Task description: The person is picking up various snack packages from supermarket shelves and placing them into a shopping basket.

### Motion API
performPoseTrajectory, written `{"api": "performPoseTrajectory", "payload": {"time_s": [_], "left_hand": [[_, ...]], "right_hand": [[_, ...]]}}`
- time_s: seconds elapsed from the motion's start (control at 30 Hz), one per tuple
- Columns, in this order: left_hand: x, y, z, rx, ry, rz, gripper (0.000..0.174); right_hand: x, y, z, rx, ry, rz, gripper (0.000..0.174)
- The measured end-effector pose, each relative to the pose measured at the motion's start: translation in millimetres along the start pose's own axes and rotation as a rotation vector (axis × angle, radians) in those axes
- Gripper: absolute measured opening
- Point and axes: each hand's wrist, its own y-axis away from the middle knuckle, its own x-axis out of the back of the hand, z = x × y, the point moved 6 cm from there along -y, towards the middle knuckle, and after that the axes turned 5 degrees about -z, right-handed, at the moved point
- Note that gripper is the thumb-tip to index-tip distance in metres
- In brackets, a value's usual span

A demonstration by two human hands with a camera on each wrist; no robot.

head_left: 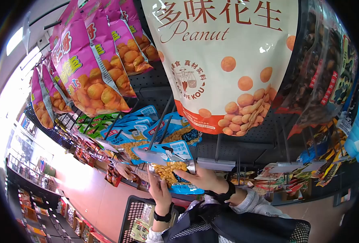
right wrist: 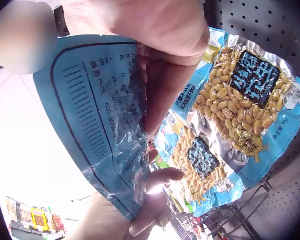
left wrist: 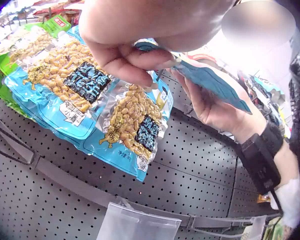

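Both hands hold a blue bag of peanuts with a clear window, low in front of the rack in the head view. My left hand grips its left edge. On the other side my right hand holds the bag, thumb across the front window. The bag's printed blue back faces the right wrist camera, where the left hand's fingers pinch its lower edge. Close beside the hands hang matching peanut bags in the left wrist view.
A large white peanut bag hangs above the hands. Pink nut bags hang at upper left, dark packets at right. Metal hooks and clear tag holders stick out from the perforated panel. A dark basket stands below left.
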Motion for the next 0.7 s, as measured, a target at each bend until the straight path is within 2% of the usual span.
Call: {"api": "performPoseTrajectory", "payload": {"time_s": [0.07,0.17,0.23,0.27,0.33,0.37,0.47,0.53,0.57,0.63,0.7], "left_hand": [[-3,1,0,0.010,-0.040,-0.082,0.051],[-5,-3,3,0.001,0.002,-0.081,0.051],[-7,-7,13,-0.042,-0.024,-0.078,0.050],[-7,-8,18,-0.087,-0.049,-0.071,0.050],[-5,-8,12,-0.019,-0.041,-0.105,0.049],[-5,-8,7,0.048,-0.032,-0.134,0.048],[-7,-12,12,-0.051,-0.019,-0.059,0.052],[-10,-19,13,-0.022,-0.048,-0.092,0.052],[-12,-23,12,0.008,-0.077,-0.123,0.052],[-14,-28,6,0.080,-0.111,-0.159,0.047],[-22,-36,6,0.146,0.039,-0.208,0.041]], "right_hand": [[0,0,1,-0.008,0.015,-0.003,0.034],[5,0,-9,0.043,0.084,0.031,0.034],[1,3,-3,-0.225,-0.083,-0.124,0.031],[-1,3,0,-0.226,-0.086,-0.121,0.031],[7,2,-3,-0.042,0.017,0.070,0.032],[7,3,-3,-0.044,0.015,0.073,0.032],[11,0,-10,-0.004,0.124,0.108,0.028],[19,-3,-23,0.126,0.122,0.220,0.023],[20,-3,-17,0.126,0.123,0.222,0.023],[13,2,-7,0.217,0.483,0.086,0.029],[14,0,2,0.237,0.523,0.028,0.025]]}}
